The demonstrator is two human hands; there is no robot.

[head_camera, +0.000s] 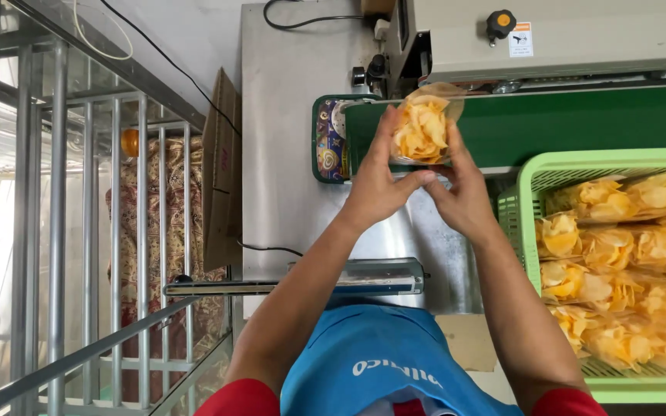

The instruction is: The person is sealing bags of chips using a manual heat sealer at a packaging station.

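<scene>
Nearest to me was my blue apron, and just past it a long metal sealer bar lay across the steel bench. My arms reached out over that bar. My left hand was closed on the left side of a clear bag of yellow chips, fingers running up its edge. My right hand was wrapped around the bag's right side and bottom, thumb touching my left thumb beneath it. I held the bag upright in the air, its open top close to the green belt of the beige sealing machine at the far end of the bench. To my right stood a light green plastic basket, heaped with more filled chip bags. To my left, a flat piece of cardboard leaned beside the bench, with metal railings beyond it. A black cable curled behind the machine.
</scene>
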